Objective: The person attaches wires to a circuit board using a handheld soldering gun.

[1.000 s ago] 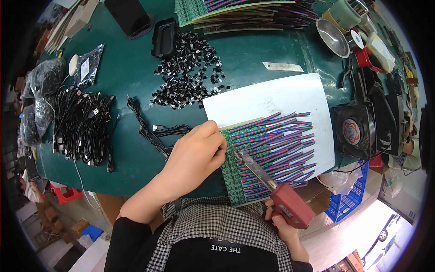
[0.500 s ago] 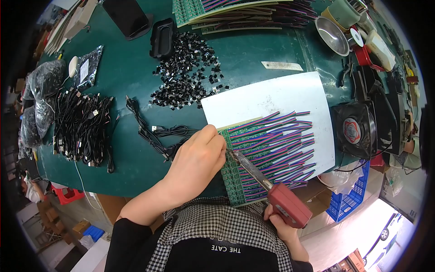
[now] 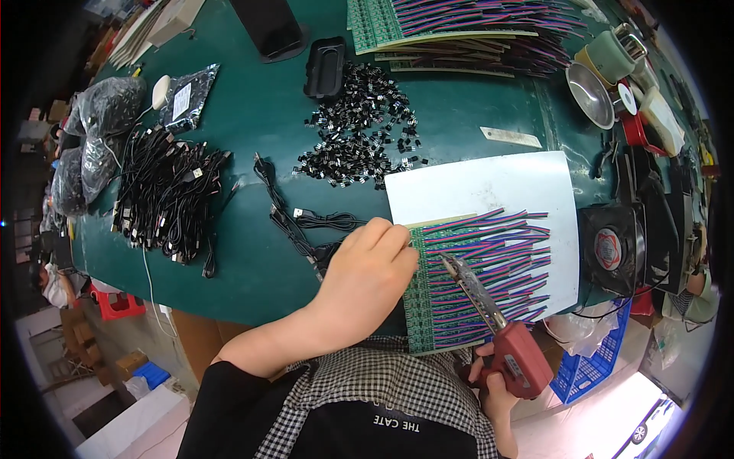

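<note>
My left hand [image 3: 371, 279] is closed in a pinch over the left edge of a green circuit board panel [image 3: 418, 325]; whatever is between its fingertips is hidden. Black USB cables [image 3: 290, 223] run along the table and pass under this hand. My right hand [image 3: 495, 389] grips a red-handled soldering iron [image 3: 522, 359] from below. The iron's darkened tip hangs over rows of multicoloured ribbon wires [image 3: 489, 264] that stretch rightward from the panel. Beneath the panel lies a white sheet [image 3: 489, 180] on the green table.
Small black components [image 3: 359, 126] lie piled behind my left hand, near a black tray [image 3: 325, 69]. Bundled black cables [image 3: 168, 195] sit at left. Wired boards [image 3: 375, 27] are stacked at the back. A fan [image 3: 614, 246], blade [image 3: 511, 137] and metal bowl [image 3: 590, 96] are at right.
The soldering iron's tip has drawn away from my left fingertips, toward the right over the wires. My left hand stays pinched at the panel's edge. The whole view has shifted.
</note>
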`<action>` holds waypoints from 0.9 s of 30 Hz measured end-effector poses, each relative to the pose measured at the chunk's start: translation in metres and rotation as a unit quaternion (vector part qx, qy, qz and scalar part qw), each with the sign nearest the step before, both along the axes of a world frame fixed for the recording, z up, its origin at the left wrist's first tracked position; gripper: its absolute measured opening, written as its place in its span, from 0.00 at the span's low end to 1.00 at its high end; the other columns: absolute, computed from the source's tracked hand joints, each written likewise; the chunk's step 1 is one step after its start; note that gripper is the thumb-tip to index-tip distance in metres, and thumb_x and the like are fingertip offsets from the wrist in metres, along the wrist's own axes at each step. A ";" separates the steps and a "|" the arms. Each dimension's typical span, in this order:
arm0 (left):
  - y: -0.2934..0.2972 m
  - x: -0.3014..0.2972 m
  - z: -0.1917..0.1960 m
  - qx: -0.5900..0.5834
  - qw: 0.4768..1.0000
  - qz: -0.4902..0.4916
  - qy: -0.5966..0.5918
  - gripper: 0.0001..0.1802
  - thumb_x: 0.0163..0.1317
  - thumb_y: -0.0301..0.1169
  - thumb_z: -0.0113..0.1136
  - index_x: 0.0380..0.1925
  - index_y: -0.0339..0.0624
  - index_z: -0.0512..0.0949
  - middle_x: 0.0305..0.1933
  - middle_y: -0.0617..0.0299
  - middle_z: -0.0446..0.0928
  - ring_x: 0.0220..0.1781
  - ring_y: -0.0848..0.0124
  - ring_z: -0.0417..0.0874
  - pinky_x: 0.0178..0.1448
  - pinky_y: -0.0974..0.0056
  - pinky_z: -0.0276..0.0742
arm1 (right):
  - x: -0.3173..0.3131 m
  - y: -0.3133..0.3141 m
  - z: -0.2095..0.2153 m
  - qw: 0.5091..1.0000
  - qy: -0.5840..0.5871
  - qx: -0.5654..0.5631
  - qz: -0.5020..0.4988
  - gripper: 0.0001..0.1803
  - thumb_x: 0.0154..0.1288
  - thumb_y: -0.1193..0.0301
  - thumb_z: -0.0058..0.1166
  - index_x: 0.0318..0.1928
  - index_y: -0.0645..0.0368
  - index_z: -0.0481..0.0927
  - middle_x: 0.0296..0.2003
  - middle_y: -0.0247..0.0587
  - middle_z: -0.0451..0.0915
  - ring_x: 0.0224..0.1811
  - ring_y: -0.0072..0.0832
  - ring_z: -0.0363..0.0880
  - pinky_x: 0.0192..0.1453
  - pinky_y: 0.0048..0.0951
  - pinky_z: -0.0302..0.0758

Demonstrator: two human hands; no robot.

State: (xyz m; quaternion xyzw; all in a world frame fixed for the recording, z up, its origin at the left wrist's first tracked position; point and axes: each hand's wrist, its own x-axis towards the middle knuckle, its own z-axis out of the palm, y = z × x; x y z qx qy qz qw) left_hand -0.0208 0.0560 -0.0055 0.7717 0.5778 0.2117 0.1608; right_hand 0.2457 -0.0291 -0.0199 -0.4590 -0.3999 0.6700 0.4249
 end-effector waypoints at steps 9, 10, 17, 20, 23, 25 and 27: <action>-0.011 -0.091 0.020 -0.132 0.981 0.090 -0.109 0.14 0.43 0.14 0.58 0.33 0.38 0.79 0.39 0.57 0.78 0.48 0.58 0.75 0.53 0.59 0.70 | -0.003 -0.001 0.001 0.997 -0.067 -0.023 -0.045 0.35 0.59 0.56 0.62 0.57 0.70 0.65 0.43 0.52 0.76 0.24 0.29 0.74 0.24 0.25 0.71; -0.014 -0.094 0.017 -0.136 0.980 0.070 -0.127 0.13 0.43 0.16 0.62 0.31 0.38 0.79 0.38 0.59 0.79 0.47 0.59 0.76 0.54 0.60 0.69 | -0.002 -0.001 0.001 0.997 -0.067 -0.023 -0.044 0.35 0.59 0.56 0.62 0.57 0.70 0.65 0.43 0.52 0.76 0.24 0.29 0.74 0.24 0.25 0.71; -0.021 -0.084 -0.009 -0.117 0.950 0.107 -0.267 0.07 0.46 0.22 0.69 0.27 0.38 0.82 0.31 0.61 0.83 0.37 0.65 0.81 0.50 0.63 0.71 | 0.003 -0.003 -0.001 1.000 0.015 -0.014 -0.011 0.28 0.63 0.66 0.61 0.59 0.65 0.68 0.51 0.51 0.76 0.33 0.29 0.76 0.36 0.28 0.75; -0.020 -0.079 -0.013 -0.141 0.946 0.102 -0.275 0.07 0.47 0.20 0.68 0.28 0.37 0.82 0.33 0.60 0.84 0.37 0.67 0.82 0.51 0.63 0.73 | -0.002 -0.003 0.001 0.999 -0.028 -0.019 -0.024 0.32 0.62 0.60 0.61 0.58 0.68 0.67 0.47 0.51 0.76 0.29 0.29 0.75 0.31 0.27 0.73; -0.019 -0.070 -0.008 -0.141 0.910 0.192 -0.339 0.06 0.48 0.19 0.67 0.29 0.35 0.82 0.34 0.61 0.84 0.39 0.70 0.83 0.53 0.64 0.74 | -0.004 -0.002 0.002 0.996 -0.080 -0.023 -0.038 0.36 0.60 0.53 0.61 0.56 0.71 0.66 0.43 0.51 0.76 0.24 0.28 0.75 0.25 0.25 0.70; -0.025 -0.072 -0.011 -0.172 0.891 0.218 -0.359 0.06 0.48 0.19 0.67 0.28 0.34 0.82 0.34 0.61 0.84 0.41 0.72 0.83 0.53 0.65 0.74 | -0.001 -0.003 0.001 0.996 -0.081 -0.022 -0.038 0.36 0.61 0.53 0.61 0.56 0.71 0.66 0.43 0.51 0.76 0.23 0.28 0.75 0.25 0.25 0.71; -0.034 -0.079 -0.020 -0.189 0.889 0.232 -0.346 0.08 0.48 0.18 0.67 0.30 0.32 0.81 0.33 0.60 0.84 0.43 0.71 0.83 0.50 0.66 0.75 | 0.004 -0.005 -0.002 1.000 0.012 -0.013 -0.013 0.29 0.62 0.66 0.62 0.60 0.64 0.67 0.51 0.50 0.76 0.33 0.29 0.76 0.36 0.27 0.75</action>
